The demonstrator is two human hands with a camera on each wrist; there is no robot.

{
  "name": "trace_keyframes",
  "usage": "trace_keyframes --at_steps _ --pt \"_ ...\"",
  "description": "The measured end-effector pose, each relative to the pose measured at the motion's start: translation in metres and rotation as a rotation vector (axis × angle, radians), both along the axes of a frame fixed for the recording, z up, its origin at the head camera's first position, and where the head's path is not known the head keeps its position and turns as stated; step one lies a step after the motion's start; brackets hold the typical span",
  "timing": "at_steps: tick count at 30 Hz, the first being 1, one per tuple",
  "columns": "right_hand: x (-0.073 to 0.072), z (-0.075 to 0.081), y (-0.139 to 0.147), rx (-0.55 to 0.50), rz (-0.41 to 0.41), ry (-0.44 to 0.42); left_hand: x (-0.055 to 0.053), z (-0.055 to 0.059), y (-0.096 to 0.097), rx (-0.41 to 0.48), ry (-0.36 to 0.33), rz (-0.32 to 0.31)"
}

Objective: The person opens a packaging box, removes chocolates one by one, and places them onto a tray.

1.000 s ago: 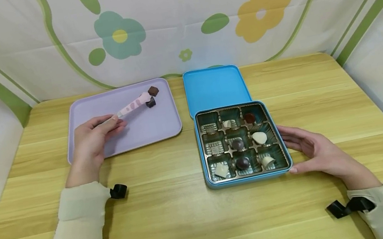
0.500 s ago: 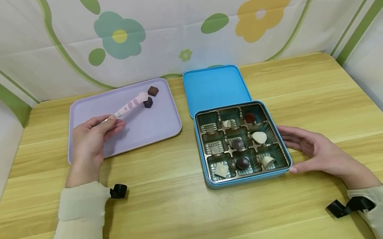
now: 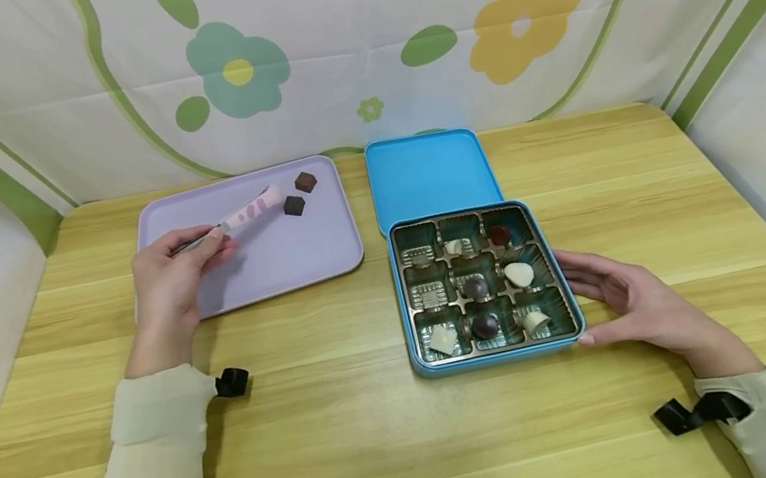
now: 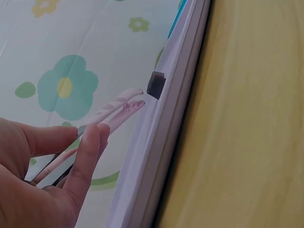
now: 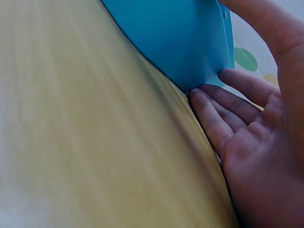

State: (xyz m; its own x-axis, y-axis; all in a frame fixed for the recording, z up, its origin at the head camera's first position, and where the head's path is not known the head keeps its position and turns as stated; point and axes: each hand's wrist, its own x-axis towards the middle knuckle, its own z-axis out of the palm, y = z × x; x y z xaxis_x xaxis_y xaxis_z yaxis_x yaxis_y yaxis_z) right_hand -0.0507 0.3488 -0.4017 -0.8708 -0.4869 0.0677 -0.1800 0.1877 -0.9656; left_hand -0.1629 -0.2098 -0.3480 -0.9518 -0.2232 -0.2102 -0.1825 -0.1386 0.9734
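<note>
My left hand (image 3: 169, 279) pinches pink tongs (image 3: 256, 208) between thumb and fingers, over the lilac tray (image 3: 267, 271). In the left wrist view the tongs' two paw-shaped tips stand slightly apart, with a gap between them. Just beyond the tips a dark square chocolate (image 3: 295, 205) lies on the tray, beside a browner square chocolate (image 3: 305, 182). My right hand (image 3: 641, 306) rests at the right side of the blue tin (image 3: 413, 352), its extended fingers against the wall and the thumb at the near corner. Palm and fingers show in the right wrist view, nothing gripped.
The tin's divided insert (image 3: 426, 295) holds several dark and white chocolates in separate compartments. Behind it lies the flat blue lid (image 3: 429, 176), its near edge meeting the tin. A floral cloth (image 3: 349, 33) hangs along the table's back edge.
The tongs have drawn back to the left from the chocolates, with the left hand. The dark chocolate was at their tips and has shifted slightly left on the tray. My right hand stays put.
</note>
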Motion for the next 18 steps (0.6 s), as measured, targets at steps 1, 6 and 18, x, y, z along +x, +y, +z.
trace_keyframes --at_steps 1,6,18 --pt "0.0 0.0 0.0 0.0 0.0 0.0 0.0 0.001 0.001 -0.011 0.013 -0.003" --pt "0.0 0.0 0.0 -0.002 0.003 -0.005 0.001 0.003 0.005 -0.183 0.055 -0.065" --pt "0.0 0.001 -0.001 0.005 -0.008 -0.003 0.004 0.003 0.014 -0.65 0.09 -0.148"
